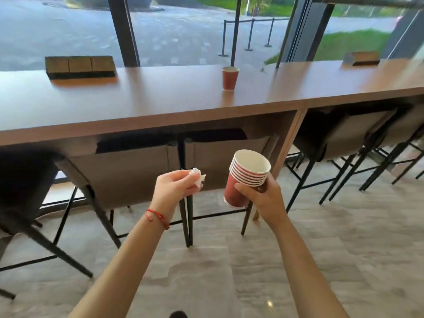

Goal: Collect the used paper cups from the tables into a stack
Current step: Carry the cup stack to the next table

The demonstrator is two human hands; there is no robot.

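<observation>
I look for words and numbers and I find none that I can read. The red paper cup point(230, 78) on the long brown wooden table point(160, 97) is plain, and so is the stack of red paper cups point(245, 177).

We get single head view: looks forward-down across long brown wooden counter point(160, 106) toward glass window wall point(183, 31), hands near lens.
</observation>
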